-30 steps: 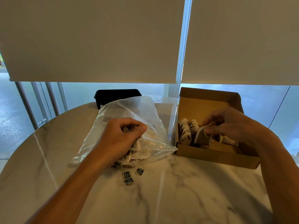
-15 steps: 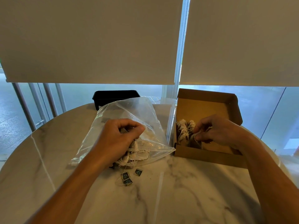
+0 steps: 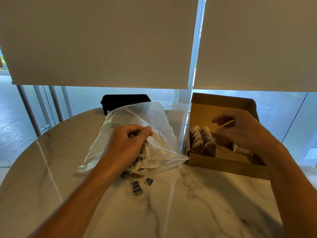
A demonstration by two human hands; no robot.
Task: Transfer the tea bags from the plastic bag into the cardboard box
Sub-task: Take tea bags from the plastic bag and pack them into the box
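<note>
A clear plastic bag (image 3: 137, 117) lies on the marble table, mouth towards me. My left hand (image 3: 127, 145) is curled round a clump of tea bags (image 3: 145, 162) at that mouth. Three dark paper tags (image 3: 137, 186) on strings trail out onto the table. To the right stands the open cardboard box (image 3: 221, 164), with two rows of tea bags (image 3: 201, 138) upright at its left end. My right hand (image 3: 243, 131) hovers over the box, slightly blurred, fingers curled, a white tea bag string (image 3: 224, 125) running across them. One tag (image 3: 223, 149) lies inside the box.
A black plastic tray (image 3: 125, 100) sits behind the bag at the table's far edge. Roller blinds and a window frame rise just beyond the round marble table (image 3: 197, 203). The box lid (image 3: 223, 102) stands up at the back.
My right hand has lifted up out of the box, and the tea bag it held low in the box now stands there. My left hand has kept its hold on the clump.
</note>
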